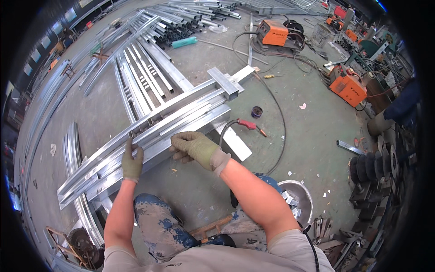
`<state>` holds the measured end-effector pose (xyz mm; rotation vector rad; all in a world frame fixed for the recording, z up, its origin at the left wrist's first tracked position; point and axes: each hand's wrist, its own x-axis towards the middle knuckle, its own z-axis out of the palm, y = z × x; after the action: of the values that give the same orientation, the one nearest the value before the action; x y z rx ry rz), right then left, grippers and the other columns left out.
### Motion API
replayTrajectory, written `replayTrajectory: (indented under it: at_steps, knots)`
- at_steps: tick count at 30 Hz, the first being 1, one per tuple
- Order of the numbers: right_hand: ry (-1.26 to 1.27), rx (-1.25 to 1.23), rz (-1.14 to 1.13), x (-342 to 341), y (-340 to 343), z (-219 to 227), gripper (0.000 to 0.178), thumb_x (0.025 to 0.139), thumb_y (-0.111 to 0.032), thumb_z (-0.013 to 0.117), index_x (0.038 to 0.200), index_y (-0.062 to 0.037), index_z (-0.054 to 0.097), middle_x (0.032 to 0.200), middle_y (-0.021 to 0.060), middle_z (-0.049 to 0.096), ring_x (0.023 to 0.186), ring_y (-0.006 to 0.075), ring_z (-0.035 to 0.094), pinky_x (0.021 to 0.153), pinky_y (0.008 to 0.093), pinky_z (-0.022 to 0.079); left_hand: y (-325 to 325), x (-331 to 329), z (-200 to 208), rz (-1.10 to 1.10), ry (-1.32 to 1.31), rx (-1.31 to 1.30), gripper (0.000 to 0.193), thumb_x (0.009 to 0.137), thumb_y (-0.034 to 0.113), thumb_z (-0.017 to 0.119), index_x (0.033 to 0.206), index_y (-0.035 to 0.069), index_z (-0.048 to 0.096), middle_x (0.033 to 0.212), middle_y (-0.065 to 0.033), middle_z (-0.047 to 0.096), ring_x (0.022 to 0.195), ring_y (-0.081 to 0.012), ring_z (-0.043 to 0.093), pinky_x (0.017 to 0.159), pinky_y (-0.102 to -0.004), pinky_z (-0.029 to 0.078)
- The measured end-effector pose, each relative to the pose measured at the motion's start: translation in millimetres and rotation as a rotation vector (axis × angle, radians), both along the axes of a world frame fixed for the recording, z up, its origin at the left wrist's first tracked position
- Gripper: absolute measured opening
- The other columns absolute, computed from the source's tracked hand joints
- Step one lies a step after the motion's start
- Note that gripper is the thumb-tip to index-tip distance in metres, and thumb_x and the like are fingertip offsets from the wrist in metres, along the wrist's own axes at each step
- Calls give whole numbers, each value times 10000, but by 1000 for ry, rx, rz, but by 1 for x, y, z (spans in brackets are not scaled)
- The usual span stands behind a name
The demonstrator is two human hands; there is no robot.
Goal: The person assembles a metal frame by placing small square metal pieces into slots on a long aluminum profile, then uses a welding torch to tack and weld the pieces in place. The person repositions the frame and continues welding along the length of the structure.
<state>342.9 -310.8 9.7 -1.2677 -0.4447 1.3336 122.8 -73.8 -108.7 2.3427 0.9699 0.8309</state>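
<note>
Long shiny metal channels (181, 119) lie side by side in front of me, running from lower left to upper right. My left hand (132, 164), in an olive work glove, is at the near side of them with its fingers stretched forward, the tips at a channel's edge. My right hand (194, 147), gloved alike, hovers by the near channel, fingers curled and pressed together. Whatever its fingertips hold, if anything, is too small to make out. A short rectangular tube (223, 83) lies across the channels' far end. Right of them, a welding torch (247, 124) with a red handle rests on the floor.
A metal bowl (302, 195) of small metal pieces sits by my right knee. Beyond the torch stands a small round tin (257, 111). Orange welding machines (273, 33) with trailing cables stand farther right. Stacked metal tubes (181, 22) fill the far floor.
</note>
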Motion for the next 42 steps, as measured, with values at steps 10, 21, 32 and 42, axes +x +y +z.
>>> replayTrajectory:
  at_steps: [10,21,32,42]
  knots:
    - [-165,194,-355,86,-138,23,459,1060,-372,671,1382,-48,628,1158,92,765,948,180,756,802,323,621,-34,-24,19,25,-185,-387,506,1040,187,692,1496,12,562,919,12,659,742,-59,516,642,-241,432]
    - [-304,-954,-981,42,-591,-170,320,1002,-322,675,1175,-54,693,934,43,699,703,152,654,603,323,539,-6,-28,3,-47,-78,-372,452,1055,190,681,1459,12,586,1060,-57,729,910,-127,662,787,-265,528]
    - [-201,-1302,-899,-91,-561,-363,621,837,-452,790,1258,-1,723,1189,226,755,1077,371,740,915,440,574,1,-21,21,-72,96,-224,471,1048,202,682,1467,6,594,1182,-92,735,1045,-167,673,951,-308,524]
    - [-227,-1405,-1016,-71,-564,-403,1047,799,-535,820,1609,-32,389,1561,286,511,1456,421,499,1208,457,412,27,-60,33,-21,110,-212,433,1040,189,696,1425,2,631,1130,-78,741,990,-140,668,901,-292,538]
